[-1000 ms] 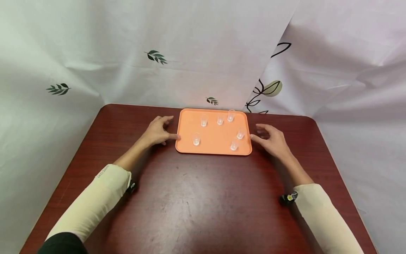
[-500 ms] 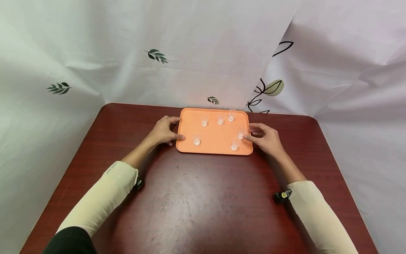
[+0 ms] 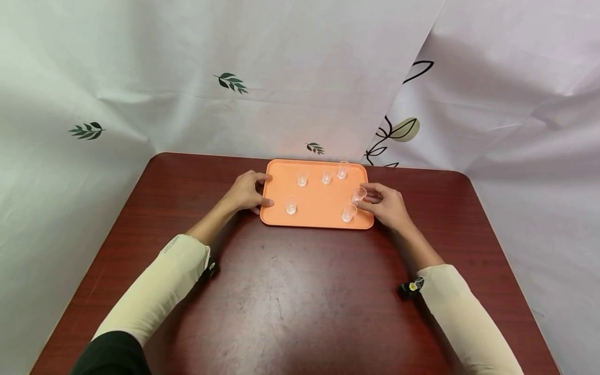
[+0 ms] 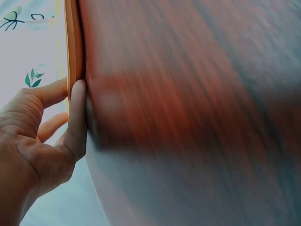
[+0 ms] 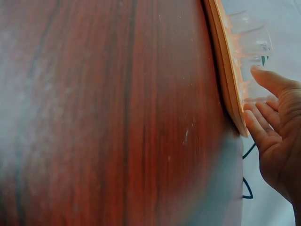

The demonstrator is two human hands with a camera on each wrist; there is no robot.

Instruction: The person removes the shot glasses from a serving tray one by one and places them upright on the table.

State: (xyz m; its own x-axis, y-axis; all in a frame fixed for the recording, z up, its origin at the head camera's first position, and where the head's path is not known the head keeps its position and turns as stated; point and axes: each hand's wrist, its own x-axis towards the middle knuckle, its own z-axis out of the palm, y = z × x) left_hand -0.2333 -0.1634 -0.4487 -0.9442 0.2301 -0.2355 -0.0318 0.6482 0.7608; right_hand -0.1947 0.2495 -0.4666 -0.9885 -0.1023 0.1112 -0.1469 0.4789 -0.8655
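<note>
The cup [image 3: 358,195] at the tray's right edge now leans toward the middle, pinched between the thumb and fingers of the right hand [image 3: 385,204]; half a second ago it stood upright with the fingertips only arriving, and a second ago that hand was off the tray altogether. So the reach is over and a grip has been made; the cup looks to be coming up off the tray [image 3: 319,219], though whether its base has left the surface cannot be told. The left hand [image 3: 246,191] has closed in too, thumb laid along the tray's left rim and fingers at the far corner, resting against it rather than gripping, as the left wrist view shows. Five other cups stand untouched: three [image 3: 302,178] [image 3: 326,177] [image 3: 343,170] along the back, one [image 3: 291,205] front left, one [image 3: 348,213] just beside the right hand. The tray sits at the far middle of the table [image 3: 290,291].
</note>
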